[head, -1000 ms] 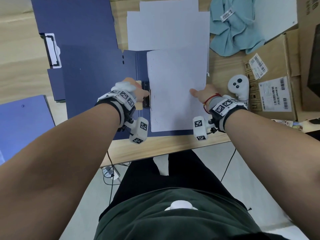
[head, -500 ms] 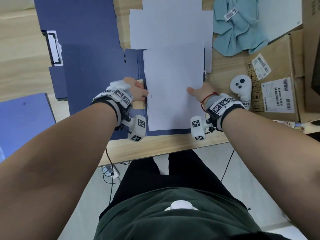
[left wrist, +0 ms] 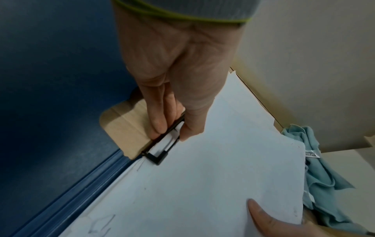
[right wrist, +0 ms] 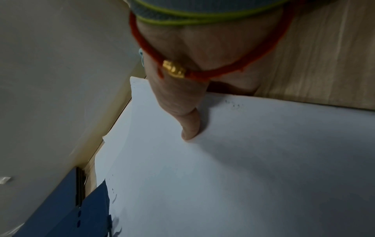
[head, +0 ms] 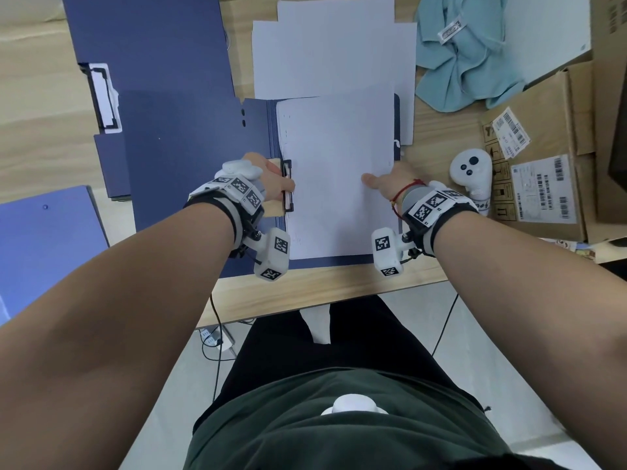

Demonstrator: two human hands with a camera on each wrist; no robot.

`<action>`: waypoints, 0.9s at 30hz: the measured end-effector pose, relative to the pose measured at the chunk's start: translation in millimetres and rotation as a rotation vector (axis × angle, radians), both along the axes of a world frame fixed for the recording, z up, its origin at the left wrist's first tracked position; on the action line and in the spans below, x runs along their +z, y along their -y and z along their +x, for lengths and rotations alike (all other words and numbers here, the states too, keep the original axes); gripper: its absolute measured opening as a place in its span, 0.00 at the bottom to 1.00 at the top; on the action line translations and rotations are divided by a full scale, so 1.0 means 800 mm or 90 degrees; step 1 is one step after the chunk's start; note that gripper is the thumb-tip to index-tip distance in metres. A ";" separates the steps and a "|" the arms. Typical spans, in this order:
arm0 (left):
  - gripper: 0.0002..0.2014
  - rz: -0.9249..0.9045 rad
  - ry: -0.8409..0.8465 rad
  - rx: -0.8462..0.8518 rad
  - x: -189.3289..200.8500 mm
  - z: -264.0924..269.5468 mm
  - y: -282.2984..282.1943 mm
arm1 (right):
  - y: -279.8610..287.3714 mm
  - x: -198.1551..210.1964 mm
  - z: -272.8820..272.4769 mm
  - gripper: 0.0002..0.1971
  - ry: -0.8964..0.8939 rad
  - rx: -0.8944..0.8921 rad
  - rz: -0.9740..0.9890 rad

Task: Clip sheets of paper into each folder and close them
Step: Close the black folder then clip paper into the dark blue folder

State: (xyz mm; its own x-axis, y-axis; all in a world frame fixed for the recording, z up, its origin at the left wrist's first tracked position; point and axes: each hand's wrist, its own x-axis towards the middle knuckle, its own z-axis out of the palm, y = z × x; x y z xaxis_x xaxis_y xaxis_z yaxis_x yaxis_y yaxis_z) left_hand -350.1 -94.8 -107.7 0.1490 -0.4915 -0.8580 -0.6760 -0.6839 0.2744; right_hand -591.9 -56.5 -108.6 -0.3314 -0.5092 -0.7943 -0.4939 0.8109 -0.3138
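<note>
Paper (head: pixel 336 174) lies on the right half of an open blue folder (head: pixel 190 157) at the near edge of the desk (head: pixel 305 293). The left hand (head: pixel 268 178) pinches the folder's black clip (head: pixel 287 186) between fingers (left wrist: pixel 156 118) and thumb, at the paper's left edge beside the spine. The right hand (head: pixel 386 179) holds the paper's right edge: its thumb (right wrist: pixel 189 126) presses flat on top of the sheet, while the other fingers are hidden below, so their lie cannot be told. More loose sheets (head: pixel 334 45) sit just beyond the folder, partly under it. Two other blue folders lie to the left, one open (head: pixel 146 45) with its clip showing, one closed (head: pixel 44 245). A teal cloth (head: pixel 464 59), a white controller (head: pixel 471 174) and a cardboard box (head: pixel 549 137) lie to the right.
</note>
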 end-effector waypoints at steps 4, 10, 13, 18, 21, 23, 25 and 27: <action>0.23 -0.015 0.091 -0.113 0.022 -0.014 0.003 | 0.000 0.002 0.001 0.38 0.003 -0.007 0.004; 0.18 0.013 0.196 -0.290 0.026 -0.025 0.010 | 0.000 0.004 0.001 0.38 0.003 -0.017 -0.001; 0.19 0.018 0.217 -0.317 0.023 -0.029 0.011 | 0.001 0.004 0.000 0.38 -0.001 -0.012 0.003; 0.21 0.028 0.227 -0.338 0.024 -0.030 0.014 | 0.002 0.008 0.001 0.38 -0.003 -0.009 0.004; 0.21 0.035 0.236 -0.347 0.028 -0.032 0.014 | 0.006 0.007 -0.001 0.37 -0.008 0.004 0.002; 0.21 0.028 0.240 -0.343 0.031 -0.033 0.014 | 0.008 0.006 -0.005 0.33 -0.010 0.007 -0.001; 0.22 0.032 0.239 -0.337 0.032 -0.033 0.013 | 0.009 0.004 -0.011 0.21 -0.016 0.001 0.000; 0.22 0.034 0.237 -0.328 0.033 -0.033 0.013 | 0.010 0.005 -0.016 0.15 -0.022 -0.003 -0.001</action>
